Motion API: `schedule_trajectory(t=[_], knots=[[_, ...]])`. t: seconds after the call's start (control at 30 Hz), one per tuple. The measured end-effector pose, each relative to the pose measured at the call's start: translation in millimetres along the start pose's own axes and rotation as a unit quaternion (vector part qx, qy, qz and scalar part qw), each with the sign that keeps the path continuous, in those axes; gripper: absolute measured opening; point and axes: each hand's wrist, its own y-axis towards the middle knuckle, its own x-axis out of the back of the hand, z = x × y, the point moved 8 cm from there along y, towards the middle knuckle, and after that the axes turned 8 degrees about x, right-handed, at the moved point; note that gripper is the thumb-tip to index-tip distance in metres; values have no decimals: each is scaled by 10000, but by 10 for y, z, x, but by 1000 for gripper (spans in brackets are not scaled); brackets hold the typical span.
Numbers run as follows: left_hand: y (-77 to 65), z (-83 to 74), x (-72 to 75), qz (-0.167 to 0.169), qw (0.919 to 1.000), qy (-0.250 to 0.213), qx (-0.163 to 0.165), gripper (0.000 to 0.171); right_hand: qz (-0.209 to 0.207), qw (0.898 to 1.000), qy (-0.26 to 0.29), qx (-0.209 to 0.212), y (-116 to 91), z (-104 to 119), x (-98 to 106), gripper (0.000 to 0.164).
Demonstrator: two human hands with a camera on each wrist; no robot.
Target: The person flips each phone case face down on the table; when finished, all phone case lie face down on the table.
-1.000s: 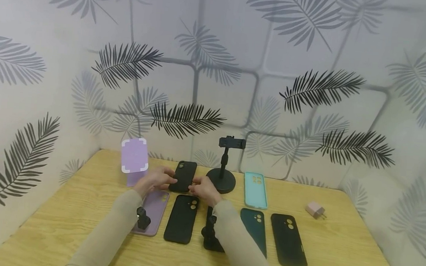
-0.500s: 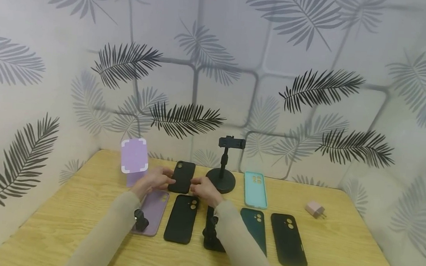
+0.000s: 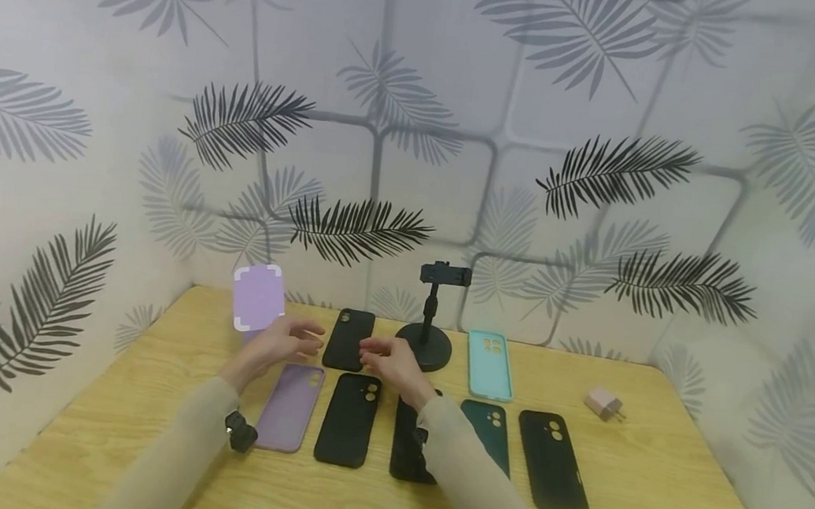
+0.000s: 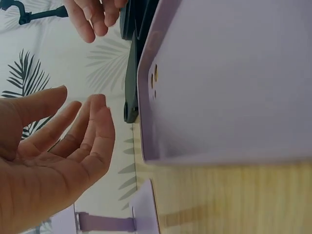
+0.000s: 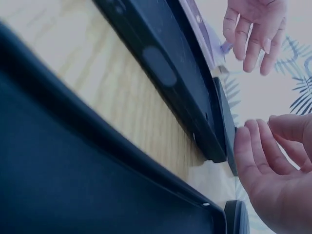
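My left hand (image 3: 279,345) hovers over the back end of a lilac phone case (image 3: 290,408), its fingers relaxed and holding nothing. My right hand (image 3: 394,366) is loosely curled beside the lower right edge of a black phone case (image 3: 348,340) in the back row, its fingertips overlapping that edge in the head view. The right wrist view shows nothing in that hand's grip. In front lies another black phone case (image 3: 348,421), between the lilac one and a third black case (image 3: 406,444) partly covered by my right arm. The left wrist view shows the lilac case's raised rim and camera holes.
A black phone stand (image 3: 426,343) on a round base rises behind my right hand. A lilac stand (image 3: 258,298) is at back left. To the right lie a turquoise case (image 3: 490,364), a dark green case (image 3: 489,432), another black case (image 3: 553,463) and a pink charger plug (image 3: 603,401).
My left hand has pulled away to the left from the back-row black case. My right hand has shifted only slightly. That case has turned slightly and now lies flat between the hands.
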Motion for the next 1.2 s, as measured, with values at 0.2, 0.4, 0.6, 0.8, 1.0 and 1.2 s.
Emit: schedule_trajectory(t=[0.2, 0.4, 0.6, 0.8, 1.0, 1.2], knots=[[-205, 102, 127, -156, 9983, 558, -35, 34, 797, 9960, 350, -176, -114, 69, -221, 33], [-363, 217, 171, 14, 9967, 808, 82, 36, 1422, 9880, 518, -299, -256, 179, -458, 31], [-472, 343, 142, 322, 9974, 537, 356, 41, 1690, 9830, 580, -416, -335, 185, -604, 24], [-538, 384, 103, 474, 9963, 331, 632, 44, 1814, 9806, 561, -497, -352, 213, -672, 22], [-548, 394, 109, 389, 9958, 307, 775, 47, 1872, 9790, 592, -558, -333, 251, -745, 24], [-536, 481, 170, 518, 9942, -81, 943, 59, 1820, 9776, 767, -732, -329, 252, -791, 26]])
